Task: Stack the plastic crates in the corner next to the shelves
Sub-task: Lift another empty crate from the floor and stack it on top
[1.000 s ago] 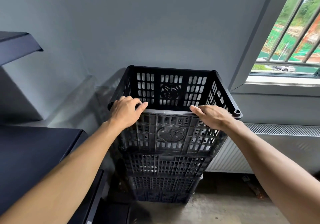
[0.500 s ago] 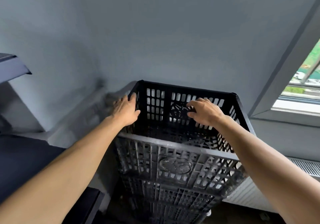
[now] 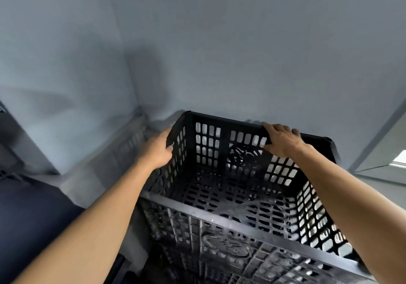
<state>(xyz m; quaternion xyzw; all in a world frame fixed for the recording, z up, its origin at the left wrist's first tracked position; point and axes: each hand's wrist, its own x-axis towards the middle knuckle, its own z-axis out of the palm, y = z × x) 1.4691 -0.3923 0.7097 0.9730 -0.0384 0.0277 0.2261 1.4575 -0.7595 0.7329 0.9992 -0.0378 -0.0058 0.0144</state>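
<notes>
Two hands grip one crate, perhaps stacked.

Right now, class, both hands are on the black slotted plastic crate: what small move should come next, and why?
Probably ease the black slotted plastic crate toward the grey wall, then let go. The left hand grips its left wall near the far corner, the right hand holds the far rim, and light shows through the far slots, suggesting a gap behind.
</notes>
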